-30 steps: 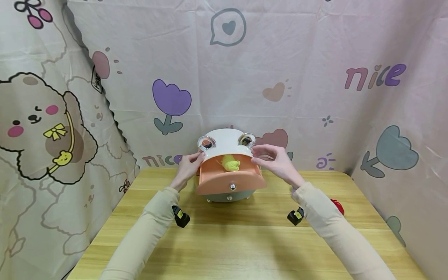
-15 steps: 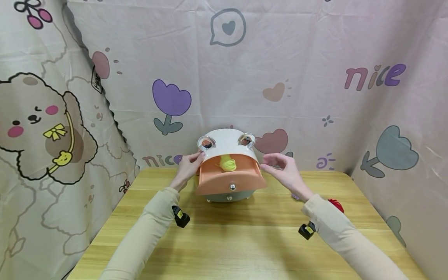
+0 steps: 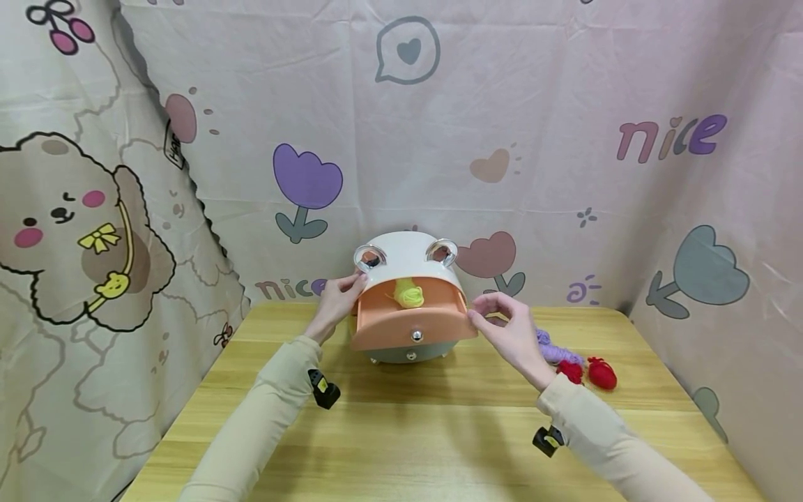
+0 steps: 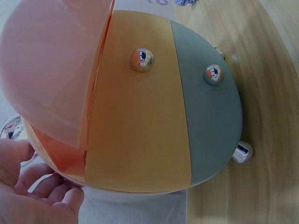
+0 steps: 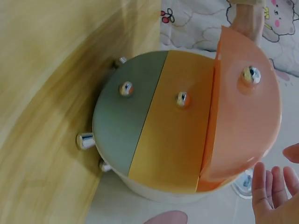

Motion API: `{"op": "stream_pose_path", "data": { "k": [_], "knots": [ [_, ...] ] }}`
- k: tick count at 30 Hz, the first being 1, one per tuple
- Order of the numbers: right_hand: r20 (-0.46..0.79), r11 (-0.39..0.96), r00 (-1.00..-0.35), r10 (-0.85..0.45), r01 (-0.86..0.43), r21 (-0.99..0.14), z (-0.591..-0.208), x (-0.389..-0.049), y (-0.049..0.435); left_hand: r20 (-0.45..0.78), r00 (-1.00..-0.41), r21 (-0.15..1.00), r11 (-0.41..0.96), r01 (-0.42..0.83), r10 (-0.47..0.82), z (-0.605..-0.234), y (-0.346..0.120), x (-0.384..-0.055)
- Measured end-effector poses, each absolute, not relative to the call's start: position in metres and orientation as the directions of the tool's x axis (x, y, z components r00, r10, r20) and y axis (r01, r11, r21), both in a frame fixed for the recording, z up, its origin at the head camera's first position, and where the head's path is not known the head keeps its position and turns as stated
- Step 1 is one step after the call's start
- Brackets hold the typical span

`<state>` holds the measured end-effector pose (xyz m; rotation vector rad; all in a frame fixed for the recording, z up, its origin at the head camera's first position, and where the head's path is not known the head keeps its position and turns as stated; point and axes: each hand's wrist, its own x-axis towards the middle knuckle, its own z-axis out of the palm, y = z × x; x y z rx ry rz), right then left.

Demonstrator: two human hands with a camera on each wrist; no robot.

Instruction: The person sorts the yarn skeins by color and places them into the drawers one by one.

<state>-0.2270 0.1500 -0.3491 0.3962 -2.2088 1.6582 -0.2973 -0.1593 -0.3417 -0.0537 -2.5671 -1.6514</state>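
Fingers (image 3: pixel 348 281) of our left hand (image 3: pixel 335 301) grip the cabinet (image 3: pixel 403 251) by its left edge; our right hand (image 3: pixel 508 328), holding nothing, curves loosely beside the jutting top drawer (image 3: pixel 385 330), contact unclear. Yellow yarn (image 3: pixel 410 295) sits inside the drawer.

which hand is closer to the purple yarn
Right. The right hand is beside the open drawer, just left of the purple yarn in the head view. The left hand is on the other side of the white box, farther away.
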Motion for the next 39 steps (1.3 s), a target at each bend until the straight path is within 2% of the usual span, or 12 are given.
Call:
{"op": "stream_pose_path", "data": {
  "k": [14, 24, 39],
  "knots": [
    [0.423, 0.2, -0.903, -0.071, -0.429, -0.881, -0.368, -0.213, 0.124, 0.086, -0.996, 0.906, 0.417, 0.071, -0.018, -0.342, -0.161, -0.297],
    [0.411, 0.213, -0.905, -0.108, -0.425, -0.88, -0.377, -0.213, 0.105, 0.086, -0.996, 0.907, 0.415, 0.069, -0.021, -0.342, -0.161, -0.298],
    [0.475, 0.176, -0.878, -0.06, -0.478, -0.861, -0.389, -0.213, 0.083, 0.081, -0.997, 0.91, 0.41, 0.067, -0.016, -0.343, -0.16, -0.298]
  ]
}}
